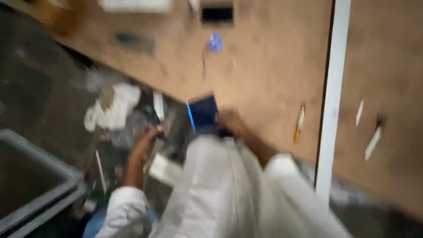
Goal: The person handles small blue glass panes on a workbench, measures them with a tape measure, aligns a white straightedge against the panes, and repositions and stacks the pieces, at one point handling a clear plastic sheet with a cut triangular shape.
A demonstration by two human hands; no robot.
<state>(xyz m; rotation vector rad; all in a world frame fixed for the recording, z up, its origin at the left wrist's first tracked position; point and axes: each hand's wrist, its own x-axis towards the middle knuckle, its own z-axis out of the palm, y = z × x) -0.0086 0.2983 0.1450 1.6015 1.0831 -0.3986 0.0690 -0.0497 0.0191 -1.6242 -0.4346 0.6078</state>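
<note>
Right hand (pixel 230 122) grips a flat dark rectangular slab (pixel 203 112), blurred.

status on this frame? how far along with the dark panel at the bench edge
Done: nothing clearly finished; the frame is blurred. In hand: the right hand grips the dark panel at the edge of the brown bench, and the left hand reaches into the scrap pile below. Left: small tools lie untouched on the bench.

Heavily motion-blurred throughout; dim and murky at left over the floor (pixel 35 97); warmer, brighter on the wooden board (pixel 264 66); no glare.
</note>
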